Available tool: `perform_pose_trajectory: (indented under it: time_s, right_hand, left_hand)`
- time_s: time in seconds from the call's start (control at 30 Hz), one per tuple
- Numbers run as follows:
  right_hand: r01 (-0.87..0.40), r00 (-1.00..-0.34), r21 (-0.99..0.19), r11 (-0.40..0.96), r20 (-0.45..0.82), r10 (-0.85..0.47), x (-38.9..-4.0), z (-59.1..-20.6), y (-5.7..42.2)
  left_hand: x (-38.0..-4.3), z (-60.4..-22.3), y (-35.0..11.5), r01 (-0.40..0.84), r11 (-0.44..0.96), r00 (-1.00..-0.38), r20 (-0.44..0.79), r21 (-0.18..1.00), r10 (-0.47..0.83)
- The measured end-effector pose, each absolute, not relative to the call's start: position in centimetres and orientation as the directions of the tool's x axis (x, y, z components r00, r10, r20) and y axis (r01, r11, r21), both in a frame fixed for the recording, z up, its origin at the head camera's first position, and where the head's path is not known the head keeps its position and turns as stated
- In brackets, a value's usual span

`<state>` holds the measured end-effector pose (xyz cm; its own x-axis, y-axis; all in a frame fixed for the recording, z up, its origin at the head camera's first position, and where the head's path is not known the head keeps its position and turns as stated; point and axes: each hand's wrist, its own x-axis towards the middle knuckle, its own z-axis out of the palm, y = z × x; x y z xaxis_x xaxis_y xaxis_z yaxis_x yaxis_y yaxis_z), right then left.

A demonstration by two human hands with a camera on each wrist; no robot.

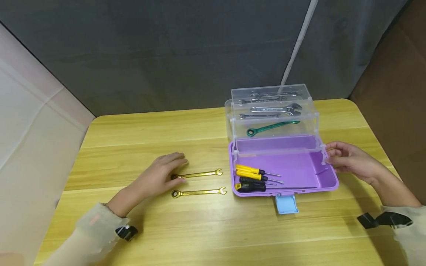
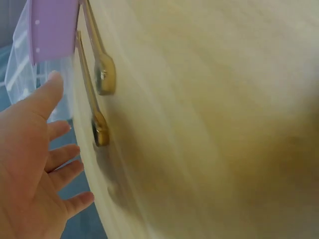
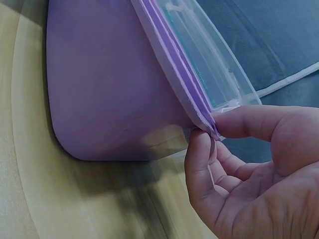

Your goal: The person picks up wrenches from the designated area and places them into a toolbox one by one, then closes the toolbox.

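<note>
"What's the right hand [image 1: 351, 162] doing?"
"Pinching the open purple plastic toolbox [image 1: 293, 170] by its rim [image 3: 169, 67], on the yellow wooden table [image 1: 206, 236]."
"And the left hand [image 1: 158, 173]?"
"Fingers spread, holding nothing, near two gold metal wrenches [image 1: 199, 192] left of the box."

1. The box [image 1: 289, 166] is purple, and its catch [image 1: 287, 205] is light blue.
2. The trays [image 1: 301, 138] are see-through.
3. The near wrench [image 1: 199, 192] and the far wrench [image 1: 199, 174] are both shiny gold.
4. The green wrench [image 1: 273, 126] is dark and shiny. The other wrenches [image 1: 270, 109] are silver.
5. Two screwdrivers [image 1: 251, 176] have yellow handles with black ends. One thin screwdriver [image 1: 250, 180] has a black handle. The big screwdriver [image 1: 252, 187] has a black handle with a yellow tip.
6. The surface [image 1: 186, 236] is yellow wood with lighter and darker streaks.
7. The back cloth [image 1: 149, 55] is dark grey with a white stripe [image 1: 301, 37].
8. The sleeves [image 1: 96, 229] are pale cream.
</note>
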<state>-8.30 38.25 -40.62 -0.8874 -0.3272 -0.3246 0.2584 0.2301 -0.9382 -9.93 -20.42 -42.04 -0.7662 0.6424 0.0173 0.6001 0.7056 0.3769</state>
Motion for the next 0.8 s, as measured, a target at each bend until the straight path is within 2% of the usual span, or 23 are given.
perform_pose_trajectory:
  time_s: [0.33,0.8]
  right_hand:
    - [0.266,-0.889,-0.935,0.233,-0.332,-0.316,-8.3,-40.7,38.3]
    - [0.265,-0.888,-0.938,0.223,-0.328,-0.324,-8.4,-40.7,38.4]
  left_hand:
    - [-9.8,-43.3,-21.7,0.613,0.689,-0.765,0.072,0.387,0.640]
    - [-9.8,-44.2,-20.8,0.554,0.751,-0.822,0.090,0.361,0.563]
